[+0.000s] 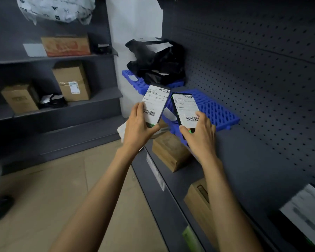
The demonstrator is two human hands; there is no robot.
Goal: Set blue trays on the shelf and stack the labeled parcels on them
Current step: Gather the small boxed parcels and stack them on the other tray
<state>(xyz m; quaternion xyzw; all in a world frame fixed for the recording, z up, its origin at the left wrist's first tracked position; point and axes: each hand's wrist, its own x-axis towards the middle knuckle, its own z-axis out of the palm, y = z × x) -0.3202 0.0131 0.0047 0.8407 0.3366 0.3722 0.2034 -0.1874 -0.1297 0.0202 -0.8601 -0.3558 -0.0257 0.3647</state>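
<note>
- Near blue tray (216,110): slotted plastic, lying flat on the dark grey shelf (253,160).
- Far blue tray (135,80): same make, sitting further along the shelf and carrying a heap of black bagged parcels (158,62) with white labels.
- Left parcel (155,104): flat, black, white barcode label facing up; the left hand (138,128) is gripping its near end, holding it tilted in the air.
- Right parcel (186,110): same kind, label up; the right hand (200,135) is gripping its near end over the near blue tray's left corner. Contact unclear.
</note>
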